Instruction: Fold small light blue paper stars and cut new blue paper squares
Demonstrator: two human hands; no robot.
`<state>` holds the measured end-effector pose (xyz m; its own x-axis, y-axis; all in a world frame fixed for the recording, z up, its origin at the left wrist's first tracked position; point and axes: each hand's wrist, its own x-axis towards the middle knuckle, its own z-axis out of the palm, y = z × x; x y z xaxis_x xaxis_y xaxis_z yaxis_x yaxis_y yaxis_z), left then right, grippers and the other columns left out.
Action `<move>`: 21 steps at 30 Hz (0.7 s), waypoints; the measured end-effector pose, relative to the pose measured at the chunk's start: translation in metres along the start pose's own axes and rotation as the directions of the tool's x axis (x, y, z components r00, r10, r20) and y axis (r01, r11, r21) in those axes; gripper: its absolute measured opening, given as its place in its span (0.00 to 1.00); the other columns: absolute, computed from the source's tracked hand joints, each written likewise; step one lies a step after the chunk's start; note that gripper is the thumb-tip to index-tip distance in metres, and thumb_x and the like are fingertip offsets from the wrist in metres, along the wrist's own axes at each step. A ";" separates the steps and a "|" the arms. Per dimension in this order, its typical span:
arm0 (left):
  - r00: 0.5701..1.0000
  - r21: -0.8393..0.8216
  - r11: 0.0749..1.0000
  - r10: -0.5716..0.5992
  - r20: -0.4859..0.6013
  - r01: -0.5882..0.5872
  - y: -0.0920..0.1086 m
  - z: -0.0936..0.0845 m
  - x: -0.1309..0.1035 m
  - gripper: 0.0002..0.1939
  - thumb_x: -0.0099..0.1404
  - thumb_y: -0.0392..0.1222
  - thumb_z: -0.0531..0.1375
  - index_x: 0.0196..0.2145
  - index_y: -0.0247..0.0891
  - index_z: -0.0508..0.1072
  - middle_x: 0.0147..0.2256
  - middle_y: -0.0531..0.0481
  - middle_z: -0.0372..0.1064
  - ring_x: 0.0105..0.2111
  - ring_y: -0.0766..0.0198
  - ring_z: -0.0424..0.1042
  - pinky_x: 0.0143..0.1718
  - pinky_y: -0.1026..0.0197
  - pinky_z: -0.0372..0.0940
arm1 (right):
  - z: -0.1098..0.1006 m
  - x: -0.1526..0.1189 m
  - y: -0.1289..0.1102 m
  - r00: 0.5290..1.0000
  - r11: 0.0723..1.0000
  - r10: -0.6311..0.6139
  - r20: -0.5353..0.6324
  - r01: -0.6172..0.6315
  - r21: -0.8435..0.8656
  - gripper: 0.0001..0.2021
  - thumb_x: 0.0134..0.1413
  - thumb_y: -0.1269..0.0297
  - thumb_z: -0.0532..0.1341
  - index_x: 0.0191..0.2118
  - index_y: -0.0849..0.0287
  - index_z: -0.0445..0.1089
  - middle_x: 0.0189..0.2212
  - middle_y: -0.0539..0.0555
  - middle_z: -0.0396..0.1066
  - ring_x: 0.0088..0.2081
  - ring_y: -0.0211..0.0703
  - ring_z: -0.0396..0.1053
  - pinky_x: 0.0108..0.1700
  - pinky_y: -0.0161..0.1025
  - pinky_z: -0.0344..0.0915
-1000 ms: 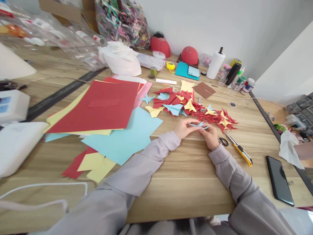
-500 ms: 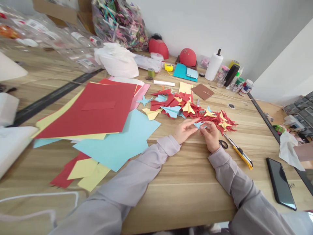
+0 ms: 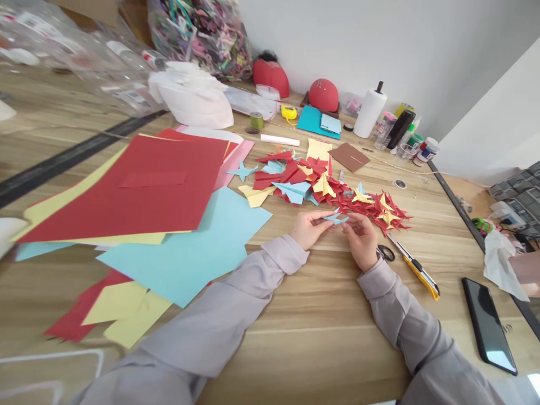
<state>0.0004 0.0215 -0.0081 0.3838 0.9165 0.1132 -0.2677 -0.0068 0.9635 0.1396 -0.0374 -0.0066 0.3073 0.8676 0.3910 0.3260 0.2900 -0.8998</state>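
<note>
A small folded light-blue paper piece (image 3: 336, 218) with pointed ends is held between both hands, just above the wooden table. My left hand (image 3: 310, 228) pinches it from the left side. My right hand (image 3: 361, 238) has its thumb and fingers closed on the right end. Right behind the hands lies a long pile of folded paper stars and planes (image 3: 291, 179) in red, yellow and blue. Scissors (image 3: 386, 253) lie beside my right wrist, partly covered by it. A yellow utility knife (image 3: 417, 269) rests to their right.
Large red sheets (image 3: 169, 197) and blue sheets (image 3: 198, 242) spread over the left side. A phone (image 3: 488, 323) lies at the right. Along the wall stand a white paper roll (image 3: 370, 112), several bottles and a bag of scraps (image 3: 202, 39). Someone's arm (image 3: 527, 267) shows at the right edge.
Both hands stay around the blue paper piece, which has shifted slightly left and is turned to a different angle. The camera view has moved a little.
</note>
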 end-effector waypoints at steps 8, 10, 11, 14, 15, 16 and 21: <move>1.000 -0.010 1.000 -0.008 -0.012 0.008 0.003 0.000 0.000 0.19 0.46 0.42 0.68 0.37 0.32 0.77 0.31 0.45 0.77 0.27 0.60 0.75 0.35 0.55 0.72 | 0.000 0.000 0.001 1.000 1.000 -0.014 -0.019 0.013 -0.011 0.09 0.49 0.64 0.62 0.39 0.56 0.66 0.30 0.51 0.69 0.30 0.39 0.68 0.31 0.38 0.66; 1.000 -0.013 1.000 -0.016 -0.018 0.016 0.003 0.000 0.000 0.19 0.46 0.41 0.67 0.38 0.31 0.77 0.30 0.46 0.77 0.26 0.60 0.75 0.35 0.55 0.72 | 0.000 0.000 0.001 0.999 1.000 -0.023 -0.024 0.023 -0.013 0.09 0.49 0.64 0.62 0.38 0.56 0.67 0.30 0.51 0.70 0.30 0.39 0.68 0.31 0.38 0.66; 1.000 -0.013 1.000 -0.020 -0.020 0.020 0.003 0.000 0.000 0.19 0.46 0.41 0.67 0.38 0.31 0.76 0.30 0.46 0.77 0.26 0.60 0.75 0.35 0.55 0.72 | 0.000 0.000 0.001 0.999 1.000 -0.026 -0.025 0.025 -0.015 0.09 0.49 0.64 0.62 0.38 0.56 0.67 0.30 0.51 0.70 0.29 0.39 0.68 0.31 0.38 0.66; 0.999 -0.009 1.000 -0.025 -0.021 0.024 0.002 -0.001 0.000 0.19 0.47 0.40 0.67 0.38 0.32 0.76 0.30 0.46 0.77 0.26 0.61 0.74 0.35 0.56 0.72 | 0.000 -0.001 0.000 1.000 1.000 -0.020 -0.023 0.019 -0.020 0.08 0.49 0.63 0.63 0.37 0.56 0.66 0.29 0.51 0.70 0.28 0.38 0.68 0.30 0.38 0.66; 1.000 -0.004 1.000 -0.020 -0.018 0.020 0.002 -0.001 0.000 0.18 0.47 0.40 0.67 0.38 0.32 0.76 0.30 0.46 0.77 0.26 0.62 0.74 0.34 0.56 0.72 | 0.000 -0.001 -0.001 1.000 1.000 -0.013 -0.024 0.013 -0.023 0.08 0.49 0.62 0.63 0.36 0.56 0.66 0.29 0.51 0.70 0.28 0.38 0.68 0.30 0.38 0.66; 1.000 0.001 1.000 -0.011 -0.017 0.011 0.002 -0.001 0.000 0.17 0.47 0.40 0.67 0.37 0.32 0.77 0.31 0.46 0.76 0.26 0.62 0.74 0.34 0.56 0.72 | 0.000 -0.001 -0.001 1.000 1.000 -0.007 -0.025 0.006 -0.025 0.08 0.49 0.62 0.63 0.35 0.56 0.66 0.28 0.50 0.69 0.28 0.38 0.68 0.30 0.37 0.65; 0.996 0.041 0.995 0.089 0.005 -0.089 0.002 0.000 -0.001 0.11 0.48 0.40 0.66 0.31 0.34 0.77 0.33 0.46 0.75 0.26 0.65 0.72 0.30 0.60 0.72 | 0.000 0.000 -0.003 1.000 1.000 0.029 -0.009 -0.029 -0.006 0.10 0.46 0.60 0.65 0.31 0.56 0.64 0.26 0.49 0.67 0.26 0.37 0.66 0.28 0.35 0.62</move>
<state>-0.0010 0.0207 -0.0061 0.3631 0.9101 0.2000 -0.2642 -0.1053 0.9587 0.1388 -0.0382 -0.0033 0.3244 0.8719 0.3668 0.3225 0.2626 -0.9094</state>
